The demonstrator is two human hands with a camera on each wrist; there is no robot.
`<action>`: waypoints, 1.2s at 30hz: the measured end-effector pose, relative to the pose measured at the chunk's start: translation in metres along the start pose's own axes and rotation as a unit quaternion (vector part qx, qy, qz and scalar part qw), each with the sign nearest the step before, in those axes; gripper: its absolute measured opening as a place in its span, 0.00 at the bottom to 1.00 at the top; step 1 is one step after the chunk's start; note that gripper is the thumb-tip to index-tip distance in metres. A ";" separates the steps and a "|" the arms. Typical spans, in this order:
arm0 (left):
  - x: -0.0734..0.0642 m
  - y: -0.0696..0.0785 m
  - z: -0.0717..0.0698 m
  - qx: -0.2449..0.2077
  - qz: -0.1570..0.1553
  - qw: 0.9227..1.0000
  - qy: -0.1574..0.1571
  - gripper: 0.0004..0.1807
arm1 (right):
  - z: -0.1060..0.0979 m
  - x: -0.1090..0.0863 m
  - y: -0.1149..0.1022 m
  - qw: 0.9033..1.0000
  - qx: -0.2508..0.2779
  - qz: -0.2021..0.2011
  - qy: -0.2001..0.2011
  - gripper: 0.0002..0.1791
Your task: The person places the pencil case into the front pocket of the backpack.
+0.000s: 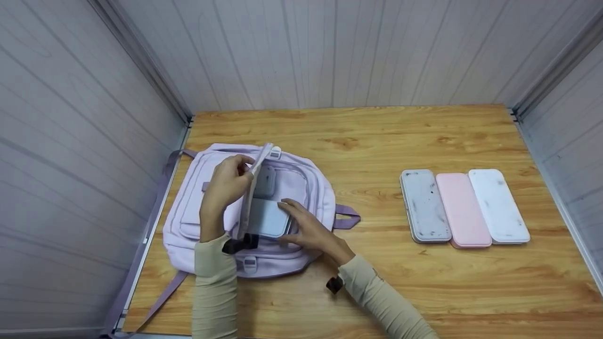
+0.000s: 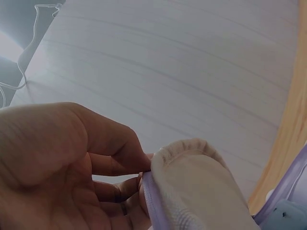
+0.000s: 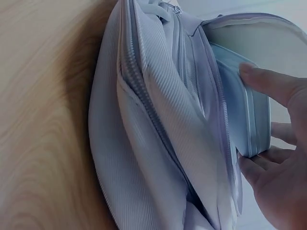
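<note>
A lavender backpack (image 1: pixel 191 188) lies on the left half of the wooden table, its front pocket unzipped. My left hand (image 1: pixel 227 181) pinches the edge of the pocket's flap (image 2: pixel 192 187) between thumb and fingers and lifts it up. With my right hand (image 1: pixel 308 228) I grip the end of a light blue case (image 1: pixel 268 219), thumb and fingers on opposite sides. The case is partly inside the pocket, its far end hidden by the flap. Beside it in the pocket lies a grey-blue case (image 1: pixel 265 182), also partly covered. In the right wrist view the light blue case (image 3: pixel 240 105) sticks out past the zipper.
On the right of the table, a grey case (image 1: pixel 425 207), a pink case (image 1: pixel 464 209) and a white case (image 1: pixel 499 207) lie side by side. A purple strap (image 1: pixel 165 301) hangs over the table's left edge. Pale panels (image 1: pixel 330 52) enclose the back and sides.
</note>
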State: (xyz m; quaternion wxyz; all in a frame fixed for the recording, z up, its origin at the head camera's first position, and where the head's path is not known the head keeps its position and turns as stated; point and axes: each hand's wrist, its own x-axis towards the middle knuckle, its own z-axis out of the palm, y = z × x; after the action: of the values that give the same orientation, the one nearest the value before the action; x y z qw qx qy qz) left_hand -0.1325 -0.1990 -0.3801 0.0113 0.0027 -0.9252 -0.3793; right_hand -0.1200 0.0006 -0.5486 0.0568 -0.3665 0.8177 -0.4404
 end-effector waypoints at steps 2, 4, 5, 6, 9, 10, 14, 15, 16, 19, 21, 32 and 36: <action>-0.001 0.000 0.000 0.000 0.000 1.000 -0.001 0.18 | 0.001 0.003 0.000 1.000 0.008 0.005 -0.006 0.47; -0.001 0.000 0.000 0.000 0.000 1.000 0.000 0.18 | 0.002 0.006 0.000 1.000 0.016 0.010 -0.011 0.48; -0.001 0.000 0.000 -0.001 0.001 1.000 0.001 0.18 | 0.003 0.008 0.000 1.000 0.018 0.011 -0.014 0.48; -0.001 0.000 0.000 -0.001 0.001 1.000 0.001 0.18 | 0.003 0.009 0.000 1.000 0.020 0.012 -0.015 0.48; -0.001 0.000 0.000 -0.003 0.001 1.000 0.001 0.18 | 0.005 0.013 0.001 1.000 0.017 0.009 -0.015 0.48; -0.001 0.000 0.000 -0.003 0.001 1.000 0.000 0.18 | 0.005 0.014 0.002 1.000 0.014 0.008 -0.013 0.48; -0.001 -0.001 0.001 -0.008 0.000 1.000 -0.003 0.18 | 0.008 0.019 0.004 1.000 -0.006 0.006 -0.001 0.46; -0.001 -0.001 0.001 -0.009 0.000 1.000 -0.004 0.18 | 0.009 0.020 0.004 1.000 -0.012 0.006 0.000 0.46; -0.001 -0.001 0.001 -0.010 0.000 1.000 -0.002 0.18 | 0.010 0.021 0.004 1.000 -0.014 0.008 0.000 0.46; 0.000 -0.002 0.001 -0.011 0.003 1.000 -0.001 0.18 | 0.012 0.024 0.001 0.999 -0.027 0.017 -0.007 0.47; 0.000 -0.002 0.000 -0.010 0.004 1.000 0.001 0.18 | 0.014 0.026 -0.001 0.999 -0.041 0.027 -0.007 0.48; -0.001 -0.002 -0.002 -0.007 -0.001 1.000 -0.003 0.17 | 0.025 0.026 -0.010 0.995 -0.078 0.061 0.008 0.41; -0.001 -0.002 -0.003 -0.006 -0.002 1.000 -0.001 0.17 | 0.024 0.027 -0.011 0.996 -0.060 0.058 -0.005 0.39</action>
State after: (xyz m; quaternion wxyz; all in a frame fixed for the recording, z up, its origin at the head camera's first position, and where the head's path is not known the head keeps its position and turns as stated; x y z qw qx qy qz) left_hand -0.1316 -0.2023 -0.3795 0.0096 0.0040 -0.9230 -0.3846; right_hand -0.1234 -0.0372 -0.5482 0.0644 -0.3234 0.8623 -0.3844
